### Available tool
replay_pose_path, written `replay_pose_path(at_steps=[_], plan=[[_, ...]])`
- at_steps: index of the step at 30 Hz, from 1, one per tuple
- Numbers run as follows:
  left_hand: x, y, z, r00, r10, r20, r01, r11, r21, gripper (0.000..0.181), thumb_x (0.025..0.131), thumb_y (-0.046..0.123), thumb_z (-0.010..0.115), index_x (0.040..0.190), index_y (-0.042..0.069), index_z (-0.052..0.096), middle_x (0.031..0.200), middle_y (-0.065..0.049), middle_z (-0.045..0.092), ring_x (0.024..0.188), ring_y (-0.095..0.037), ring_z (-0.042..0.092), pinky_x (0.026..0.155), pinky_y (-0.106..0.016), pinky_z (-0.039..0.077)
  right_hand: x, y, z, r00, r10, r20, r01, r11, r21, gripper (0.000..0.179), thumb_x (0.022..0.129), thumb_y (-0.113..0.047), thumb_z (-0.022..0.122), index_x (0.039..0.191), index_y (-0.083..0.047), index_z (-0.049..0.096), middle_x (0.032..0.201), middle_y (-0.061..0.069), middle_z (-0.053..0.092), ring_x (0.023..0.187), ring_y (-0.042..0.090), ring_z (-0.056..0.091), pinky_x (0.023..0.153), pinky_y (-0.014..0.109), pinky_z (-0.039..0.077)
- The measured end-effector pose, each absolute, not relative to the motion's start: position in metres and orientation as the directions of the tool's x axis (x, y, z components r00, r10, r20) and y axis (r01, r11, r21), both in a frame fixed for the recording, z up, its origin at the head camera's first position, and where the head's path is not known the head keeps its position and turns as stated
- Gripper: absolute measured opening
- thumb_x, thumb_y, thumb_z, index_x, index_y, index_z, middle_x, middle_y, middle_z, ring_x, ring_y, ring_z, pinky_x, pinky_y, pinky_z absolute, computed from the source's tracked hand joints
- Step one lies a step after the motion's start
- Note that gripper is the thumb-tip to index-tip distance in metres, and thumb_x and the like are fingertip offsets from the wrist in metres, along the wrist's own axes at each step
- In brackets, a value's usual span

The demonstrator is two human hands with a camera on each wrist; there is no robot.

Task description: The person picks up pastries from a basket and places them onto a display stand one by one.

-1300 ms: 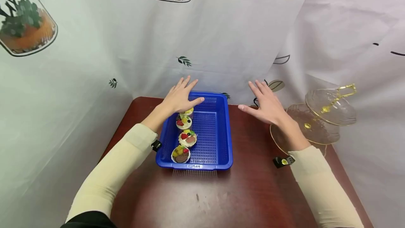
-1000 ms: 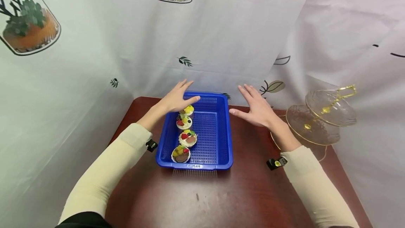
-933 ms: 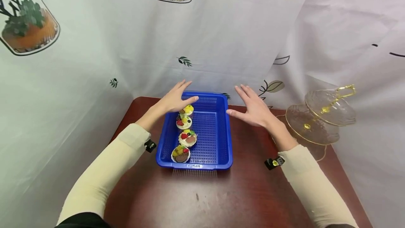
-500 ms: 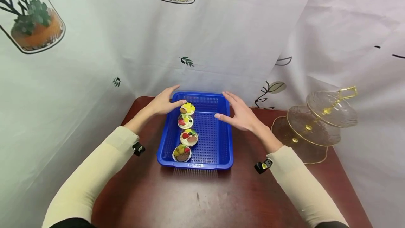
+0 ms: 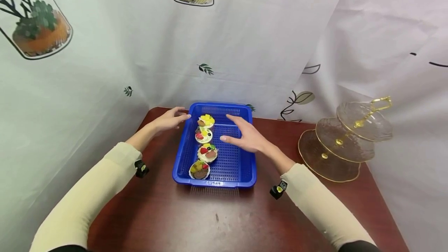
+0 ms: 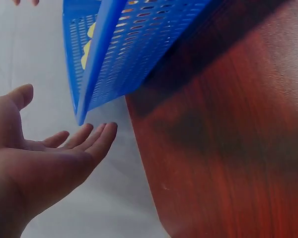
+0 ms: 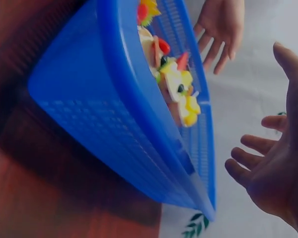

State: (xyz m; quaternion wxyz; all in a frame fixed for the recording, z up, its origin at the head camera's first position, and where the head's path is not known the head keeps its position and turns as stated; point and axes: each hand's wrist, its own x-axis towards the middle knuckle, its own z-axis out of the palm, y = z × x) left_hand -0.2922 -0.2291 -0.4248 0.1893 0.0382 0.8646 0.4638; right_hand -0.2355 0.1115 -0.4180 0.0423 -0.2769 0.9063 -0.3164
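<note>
On the table stands a blue plastic basket (image 5: 248, 166) with perforated walls. Along its left side sit several fruit-topped cupcakes in a row, among them a yellow-topped cupcake (image 5: 206, 120) at the far end and a brown-and-yellow cupcake (image 5: 200, 170) at the near end. My left hand (image 5: 168, 120) is just outside the basket's left rim, holding nothing, its fingers loosely bent. Over the basket's right part hovers my right hand (image 5: 248, 135), thumb apart from the fingers, nothing in it. Both wrist views show a gap between each hand and the basket.
At the right of the dark red table (image 5: 224, 221) stands a three-tiered clear cake stand (image 5: 344, 143) with gold rims and a gold handle. A white patterned cloth (image 5: 252, 42) hangs behind the table and along both sides.
Both hands have moved left and lower: the left from above the basket's far left corner to outside its left rim, the right from beside the cake stand to over the basket. The cupcakes stay put.
</note>
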Motion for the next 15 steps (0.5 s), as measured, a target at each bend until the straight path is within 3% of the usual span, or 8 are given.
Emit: replay_pose_path(at_steps=[7, 15], plan=[[-0.287, -0.234, -0.438, -0.899, 0.266, -0.346, -0.21, 0.432, 0.877, 0.082, 0.1, 0.041, 0.057, 0.158, 0.011, 0.007, 0.153, -0.023, 0.034, 0.134, -0.044, 0.044, 0.103, -0.059, 0.042, -0.23, 0.096, -0.432, -0.817, -0.575, 0.047, -0.479, 0.63, -0.611, 0.09, 0.087, -0.069, 0.059, 0.157, -0.021, 0.029, 0.158, 0.003, 0.034, 0.146, 0.022, 0.03, 0.116, 0.049, 0.028], [-0.281, -0.24, -0.454, -0.853, 0.307, -0.422, -0.316, 0.339, 0.886, 0.071, 0.101, 0.037, 0.058, 0.155, 0.011, 0.019, 0.148, -0.023, 0.042, 0.129, -0.044, 0.05, 0.097, -0.057, 0.048, -0.224, 0.08, -0.452, -0.778, -0.627, 0.035, -0.51, 0.598, -0.618, 0.091, 0.085, -0.063, 0.067, 0.155, -0.017, 0.032, 0.156, 0.003, 0.039, 0.142, 0.02, 0.036, 0.114, 0.043, 0.033]])
